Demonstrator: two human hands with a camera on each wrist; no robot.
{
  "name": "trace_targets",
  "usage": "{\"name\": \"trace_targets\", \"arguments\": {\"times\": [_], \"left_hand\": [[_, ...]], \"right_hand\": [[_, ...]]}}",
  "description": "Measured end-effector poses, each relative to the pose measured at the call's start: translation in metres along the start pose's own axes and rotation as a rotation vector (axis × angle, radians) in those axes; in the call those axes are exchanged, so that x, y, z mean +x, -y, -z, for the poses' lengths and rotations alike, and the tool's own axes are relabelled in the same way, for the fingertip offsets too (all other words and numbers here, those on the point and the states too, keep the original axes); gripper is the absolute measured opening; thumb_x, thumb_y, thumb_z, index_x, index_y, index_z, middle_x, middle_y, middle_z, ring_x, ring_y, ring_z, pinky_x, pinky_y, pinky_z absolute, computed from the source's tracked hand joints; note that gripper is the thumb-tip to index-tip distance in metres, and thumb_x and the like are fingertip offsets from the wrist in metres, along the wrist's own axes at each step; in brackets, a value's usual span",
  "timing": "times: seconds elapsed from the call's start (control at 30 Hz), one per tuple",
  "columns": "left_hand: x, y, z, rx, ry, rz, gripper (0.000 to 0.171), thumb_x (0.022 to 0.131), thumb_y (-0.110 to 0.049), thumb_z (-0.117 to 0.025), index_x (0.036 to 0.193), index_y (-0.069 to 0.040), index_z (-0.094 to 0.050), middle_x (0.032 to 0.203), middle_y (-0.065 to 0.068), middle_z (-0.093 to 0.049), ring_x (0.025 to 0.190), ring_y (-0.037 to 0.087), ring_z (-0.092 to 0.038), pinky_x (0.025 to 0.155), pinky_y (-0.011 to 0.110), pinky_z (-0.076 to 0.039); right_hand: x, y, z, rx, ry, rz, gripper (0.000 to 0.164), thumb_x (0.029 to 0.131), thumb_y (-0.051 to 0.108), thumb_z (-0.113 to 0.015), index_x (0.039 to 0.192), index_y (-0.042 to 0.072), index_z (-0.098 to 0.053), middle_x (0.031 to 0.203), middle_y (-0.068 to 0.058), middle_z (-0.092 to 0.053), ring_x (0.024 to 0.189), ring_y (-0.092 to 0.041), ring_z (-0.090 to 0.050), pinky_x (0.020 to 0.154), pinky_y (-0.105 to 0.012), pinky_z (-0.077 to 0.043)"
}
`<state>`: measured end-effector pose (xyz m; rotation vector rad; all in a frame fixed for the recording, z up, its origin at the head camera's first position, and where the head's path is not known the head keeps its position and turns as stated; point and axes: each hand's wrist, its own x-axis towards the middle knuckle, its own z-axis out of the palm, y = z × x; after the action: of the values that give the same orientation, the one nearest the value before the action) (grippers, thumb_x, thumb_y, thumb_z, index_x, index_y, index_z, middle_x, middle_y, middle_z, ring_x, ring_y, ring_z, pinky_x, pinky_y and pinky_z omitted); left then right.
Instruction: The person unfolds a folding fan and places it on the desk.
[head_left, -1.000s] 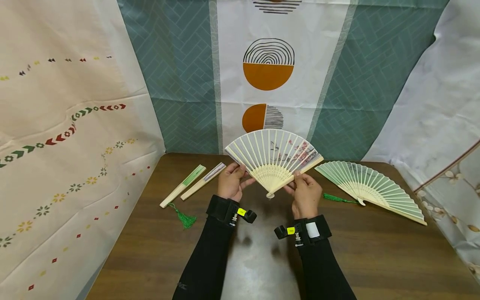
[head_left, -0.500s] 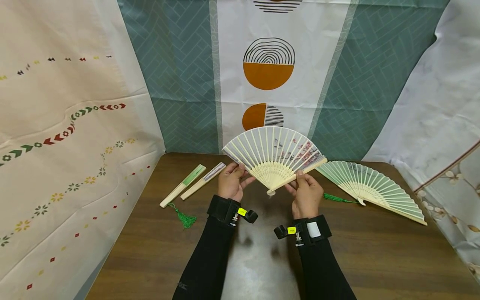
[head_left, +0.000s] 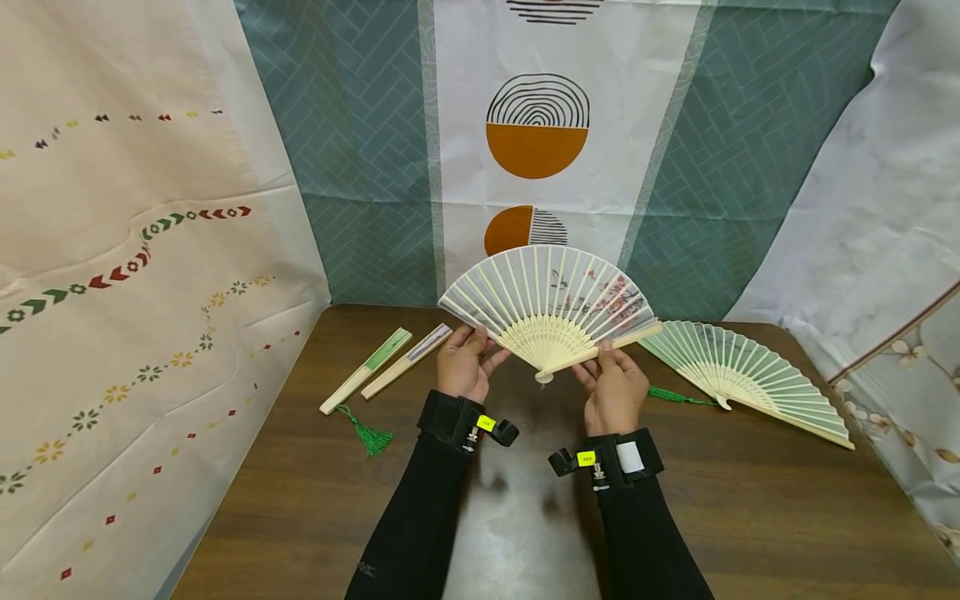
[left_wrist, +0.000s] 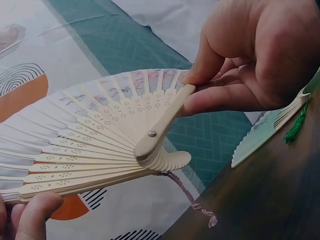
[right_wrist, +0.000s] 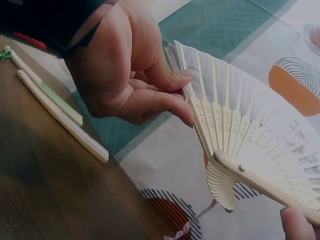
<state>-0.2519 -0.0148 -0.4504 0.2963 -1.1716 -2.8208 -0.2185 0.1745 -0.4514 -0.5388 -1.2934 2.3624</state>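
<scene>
A pale folding fan [head_left: 551, 312] with pink and red blossoms printed on its right part is spread wide above the table. My left hand [head_left: 462, 367] pinches its left edge between thumb and fingers. On the opposite side, my right hand [head_left: 617, 390] pinches the right outer rib, thumb on top. The ribs meet at a metal pivot [left_wrist: 152, 133], seen in the left wrist view. From the pivot end hangs a short mauve cord [left_wrist: 189, 192].
Two closed folding fans, one with a green band [head_left: 366, 372] and one with a greyish band [head_left: 407, 362], lie at the left, beside a green tassel [head_left: 371, 436]. An open green fan [head_left: 750, 375] with its own tassel [head_left: 675, 397] lies at the right of the wooden table [head_left: 300, 517].
The blossom fan has spread wider and risen slightly, its right rib swinging outward and down. My right hand has shifted a little to the right; the left has barely moved.
</scene>
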Motion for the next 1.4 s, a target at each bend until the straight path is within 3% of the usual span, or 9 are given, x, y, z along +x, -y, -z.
{"name": "trace_targets", "arguments": {"times": [0.27, 0.73, 1.07, 1.4], "left_hand": [[0.002, 0.004, -0.003, -0.048, -0.031, -0.019, 0.027, 0.115, 0.003, -0.059, 0.097, -0.01, -0.075, 0.086, 0.002, -0.063, 0.078, 0.012, -0.064, 0.065, 0.027, -0.073], [0.001, 0.009, -0.008, -0.124, -0.075, -0.043, 0.032, 0.116, 0.001, -0.059, 0.093, -0.014, -0.075, 0.092, 0.003, -0.064, 0.084, 0.015, -0.062, 0.072, 0.031, -0.075], [-0.001, 0.015, -0.014, -0.202, -0.098, -0.072, 0.011, 0.114, -0.003, -0.064, 0.108, -0.001, -0.073, 0.091, 0.003, -0.066, 0.086, 0.016, -0.062, 0.07, 0.028, -0.074], [-0.003, 0.022, -0.019, -0.235, -0.144, -0.09, 0.024, 0.115, 0.001, -0.061, 0.097, -0.013, -0.07, 0.09, 0.002, -0.063, 0.083, 0.014, -0.061, 0.066, 0.026, -0.073]], "right_hand": [[0.0, 0.0, 0.002, 0.064, -0.018, -0.029, 0.021, 0.119, 0.017, -0.06, 0.123, -0.001, -0.071, 0.094, -0.001, -0.075, 0.083, -0.009, -0.079, 0.072, -0.019, -0.071], [0.002, -0.001, -0.001, 0.197, -0.051, -0.041, 0.022, 0.119, 0.019, -0.057, 0.121, 0.0, -0.069, 0.107, -0.005, -0.076, 0.087, -0.013, -0.08, 0.083, -0.024, -0.073], [0.003, 0.001, -0.001, 0.241, -0.09, -0.129, 0.026, 0.122, 0.018, -0.049, 0.137, 0.003, -0.065, 0.128, -0.007, -0.065, 0.1, -0.013, -0.074, 0.088, -0.023, -0.072], [0.004, 0.005, 0.0, 0.309, -0.091, -0.163, 0.024, 0.122, 0.019, -0.047, 0.136, 0.006, -0.063, 0.131, -0.006, -0.062, 0.11, -0.017, -0.067, 0.087, -0.023, -0.073]]}}
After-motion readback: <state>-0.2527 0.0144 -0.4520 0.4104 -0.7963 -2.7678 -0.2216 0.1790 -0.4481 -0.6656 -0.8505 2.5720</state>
